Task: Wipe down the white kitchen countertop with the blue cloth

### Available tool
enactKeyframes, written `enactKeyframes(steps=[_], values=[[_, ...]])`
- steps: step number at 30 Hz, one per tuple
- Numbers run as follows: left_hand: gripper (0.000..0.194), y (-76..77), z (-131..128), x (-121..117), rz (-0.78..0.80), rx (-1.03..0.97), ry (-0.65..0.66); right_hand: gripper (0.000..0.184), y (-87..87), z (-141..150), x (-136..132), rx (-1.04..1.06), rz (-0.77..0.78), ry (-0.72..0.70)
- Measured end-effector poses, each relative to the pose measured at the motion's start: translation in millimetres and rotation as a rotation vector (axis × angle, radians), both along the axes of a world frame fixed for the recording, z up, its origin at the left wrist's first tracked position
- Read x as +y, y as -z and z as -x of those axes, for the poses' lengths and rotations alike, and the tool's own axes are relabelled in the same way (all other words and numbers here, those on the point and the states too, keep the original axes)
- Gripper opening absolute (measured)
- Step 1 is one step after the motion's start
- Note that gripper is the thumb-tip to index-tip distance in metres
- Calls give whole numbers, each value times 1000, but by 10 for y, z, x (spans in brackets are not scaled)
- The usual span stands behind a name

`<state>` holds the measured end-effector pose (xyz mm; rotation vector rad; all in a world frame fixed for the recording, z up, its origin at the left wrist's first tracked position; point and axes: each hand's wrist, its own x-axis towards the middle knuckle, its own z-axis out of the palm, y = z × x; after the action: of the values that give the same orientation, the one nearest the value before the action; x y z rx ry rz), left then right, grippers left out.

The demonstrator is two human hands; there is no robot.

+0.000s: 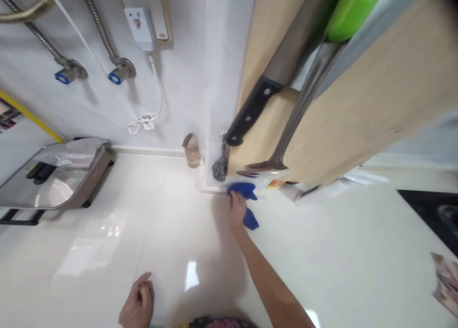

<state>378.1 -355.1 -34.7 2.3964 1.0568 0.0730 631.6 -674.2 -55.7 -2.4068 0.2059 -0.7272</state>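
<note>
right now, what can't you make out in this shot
All in the head view:
Knife: blade end not visible, lost in the dark blur near the top edge.
Green thing: cut off by the top edge.
Counter under the cloth: hidden by the cloth and right hand.
Left hand: its curled fingers hide the palm.
Pan: glare and a plastic bag obscure the inside.

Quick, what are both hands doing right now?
Left hand: empty, fingers loosely curled, above the white counter.
Right hand: holding a blue cloth, fingers closed on it.
</note>
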Motion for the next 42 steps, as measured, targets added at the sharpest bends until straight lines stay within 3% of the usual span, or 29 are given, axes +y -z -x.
enactKeyframes(steps=[3, 6, 13, 18, 24, 28, 33, 42], values=[[30, -7, 11, -19, 28, 6, -1, 42, 73, -3, 336, 50, 87, -128], [31, 0, 26, -24, 34, 5, -8, 43, 132, -45, 544, 97, 157, -169], [30, -31, 9, -29, 52, 28, -32, 30, 160, -205, 759, 185, 360, -300], [32, -71, -22, -38, 37, 27, -20, 40, 113, -297, 752, 205, 447, -412], [31, -129, -46, -47, 36, 38, -31, 35, 96, -48, 431, 216, 514, -540], [32, -135, -56, -39, 10, 41, -18, 27, 86, 67, 132, 239, 534, -507], [32, -183, -67, -57, 5, 44, -26, 19, 84, 213, -515, 246, 523, -365], [30, -143, -62, -56, -38, -29, 16, 20, 104, 646, -1759, 254, 530, 42]])
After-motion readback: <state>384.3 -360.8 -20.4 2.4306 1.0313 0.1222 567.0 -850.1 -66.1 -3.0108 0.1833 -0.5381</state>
